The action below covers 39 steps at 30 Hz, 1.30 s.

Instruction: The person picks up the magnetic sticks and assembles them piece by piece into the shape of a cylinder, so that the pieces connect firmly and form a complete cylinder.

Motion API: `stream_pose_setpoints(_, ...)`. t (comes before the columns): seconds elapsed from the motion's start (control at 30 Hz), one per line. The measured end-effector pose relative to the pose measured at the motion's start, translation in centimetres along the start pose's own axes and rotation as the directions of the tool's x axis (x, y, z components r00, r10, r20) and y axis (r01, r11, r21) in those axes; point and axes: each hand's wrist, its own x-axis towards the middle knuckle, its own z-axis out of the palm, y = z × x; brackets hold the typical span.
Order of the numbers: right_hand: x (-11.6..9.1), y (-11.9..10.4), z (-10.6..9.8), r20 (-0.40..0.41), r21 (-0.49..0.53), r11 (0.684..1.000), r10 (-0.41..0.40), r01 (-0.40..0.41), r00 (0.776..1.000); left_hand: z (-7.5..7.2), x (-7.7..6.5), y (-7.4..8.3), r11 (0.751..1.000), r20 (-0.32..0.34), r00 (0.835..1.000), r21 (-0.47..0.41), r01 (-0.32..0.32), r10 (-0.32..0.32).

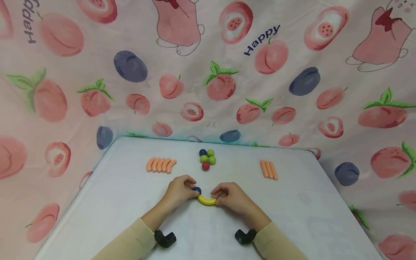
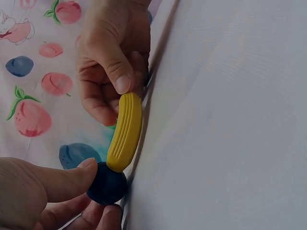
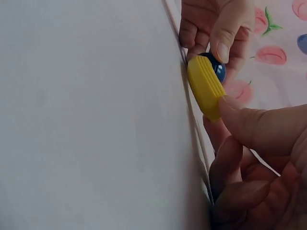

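White table, right hand pinching banana

From my remote station I see two loose, plain beige sleeves and, jutting inward just beside their cuffs, two black, elbow-shaped wrist cameras.

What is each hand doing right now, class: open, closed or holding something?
Left hand: closed, holding the dark blue ball between thumb and fingers.
Right hand: closed, holding the yellow banana by one end.
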Motion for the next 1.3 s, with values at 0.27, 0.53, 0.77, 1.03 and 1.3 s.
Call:
stream_pose_setpoints(0.27, 0.0, 1.0, -1.0, 0.088, 0.057, 0.998, -0.018, 0.013, 0.996, -0.6, -0.4, -0.4, 0.999, 0.062, 0.998, -0.035, -0.021, 0.023)
stream_pose_setpoints(0.53, 0.1, 1.3, -1.3, 0.125, 0.08, 0.997, -0.033, 0.023, 0.992, -4.3, 0.8, -0.9, 0.998, -0.116, 0.992, -0.034, -0.053, 0.049)
stream_pose_setpoints(0.77, 0.2, 1.5, -1.4, 0.13, 0.093, 0.995, -0.04, 0.028, 0.991, -6.7, 2.1, -0.8, 0.996, -0.265, 0.961, -0.011, -0.089, 0.083)
stream_pose_setpoints(1.03, 0.2, 2.0, -1.4, 0.132, 0.108, 0.994, -0.042, 0.028, 0.99, -7.2, 3.0, -1.0, 0.999, -0.31, 0.95, 0.003, -0.046, 0.045)
stream_pose_setpoints(1.3, 0.3, 2.0, -1.4, 0.135, 0.1, 0.994, -0.062, 0.049, 0.989, -6.5, 3.9, -2.0, 0.995, -0.306, 0.949, 0.077, -0.062, 0.083)
